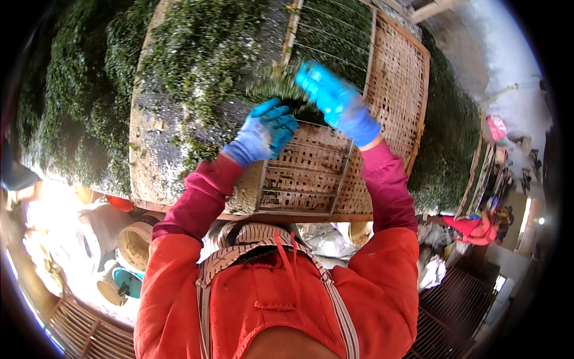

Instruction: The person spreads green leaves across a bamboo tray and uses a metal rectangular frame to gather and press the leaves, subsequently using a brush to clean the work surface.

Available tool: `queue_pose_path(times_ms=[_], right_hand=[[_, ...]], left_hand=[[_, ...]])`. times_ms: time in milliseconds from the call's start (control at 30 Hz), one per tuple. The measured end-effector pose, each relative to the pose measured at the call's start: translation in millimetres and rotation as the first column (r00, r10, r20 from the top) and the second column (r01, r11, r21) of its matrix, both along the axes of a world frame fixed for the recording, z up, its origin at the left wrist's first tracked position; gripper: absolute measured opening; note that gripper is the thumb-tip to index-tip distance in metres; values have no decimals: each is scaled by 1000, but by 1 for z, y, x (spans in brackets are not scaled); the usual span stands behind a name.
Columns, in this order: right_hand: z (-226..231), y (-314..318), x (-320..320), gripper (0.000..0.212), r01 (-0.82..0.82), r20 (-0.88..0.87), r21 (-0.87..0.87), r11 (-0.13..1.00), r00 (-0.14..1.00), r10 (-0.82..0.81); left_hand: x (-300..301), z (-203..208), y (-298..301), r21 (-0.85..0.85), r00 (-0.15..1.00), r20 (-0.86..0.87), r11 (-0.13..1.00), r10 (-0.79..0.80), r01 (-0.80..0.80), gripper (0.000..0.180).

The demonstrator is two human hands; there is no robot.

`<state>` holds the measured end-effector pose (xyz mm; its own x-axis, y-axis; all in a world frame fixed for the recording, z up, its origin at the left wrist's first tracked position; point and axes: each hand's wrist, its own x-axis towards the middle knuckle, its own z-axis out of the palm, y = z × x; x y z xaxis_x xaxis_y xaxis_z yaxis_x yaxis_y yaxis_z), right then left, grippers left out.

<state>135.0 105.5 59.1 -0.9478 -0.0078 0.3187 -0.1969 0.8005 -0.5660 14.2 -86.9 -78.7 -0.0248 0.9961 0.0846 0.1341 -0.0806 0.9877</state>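
Note:
Both my hands wear blue gloves with paler cuffs. My left hand (267, 128) is at the near left edge of a thin slatted frame (339, 194), its fingers bent but apart beside loose dark green leaf bits. My right hand (336, 99) is over the frame's middle, smeared by motion, so its fingers do not read clearly. The frame lies on a woven bamboo tray (391, 99). Green leafy material (332, 33) covers the frame's far part, while the weave shows through its near part. Blurred green bits (275, 87) lie between and beyond my hands.
Heaps of green leafy material (197, 48) spread over a board at left, with more (442, 143) beyond the tray at right. Tubs and buckets (136, 244) stand below at left. A person in red (475, 230) is far right, near slatted racks (457, 305).

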Motion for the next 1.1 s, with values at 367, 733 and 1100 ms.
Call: queue_pose_path(times_ms=[367,733,1100], right_hand=[[-83,12,113,38,477,-308,489,731,878,-367],[-120,19,130,32,372,-83,516,772,918,-387],[-186,-22,2,43,349,-318,921,174,930,-186]], left_hand=[[18,60,6,470,294,-827,877,478,-104,45],[-9,96,24,-341,111,-938,929,-327,-147,61],[-56,136,64,-133,167,-980,980,-108,-148,48]])
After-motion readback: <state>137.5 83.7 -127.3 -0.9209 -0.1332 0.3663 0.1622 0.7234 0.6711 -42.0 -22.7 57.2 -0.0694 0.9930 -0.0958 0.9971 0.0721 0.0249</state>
